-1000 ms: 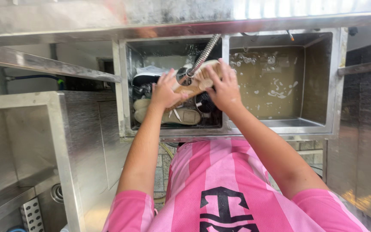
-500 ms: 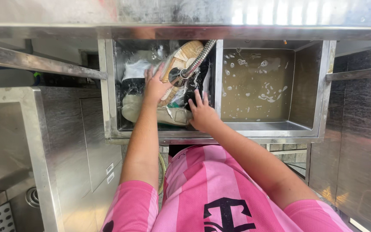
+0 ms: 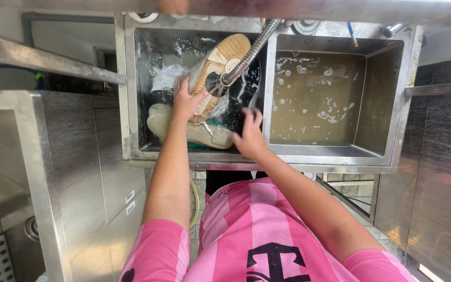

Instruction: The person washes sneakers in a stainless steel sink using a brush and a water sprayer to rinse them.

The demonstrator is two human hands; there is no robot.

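We see a double sink unit of stainless steel (image 3: 335, 159), and its right basin (image 3: 317, 102) holds murky brownish water with foam on it. On the left stands a steel counter (image 3: 69, 136) with cabinet doors (image 3: 118, 203) below, and a steel rail (image 3: 43, 62) crosses above it. Under the sink we see a floor of grey paving stones (image 3: 197, 230), and bright daylight reflects on the metal.

Two hands (image 3: 186, 99) (image 3: 249, 137), two sink basins (image 3: 137, 94) (image 3: 387, 104), one spray hose (image 3: 246, 57), two visible shoes (image 3: 217, 65) (image 3: 191, 130)
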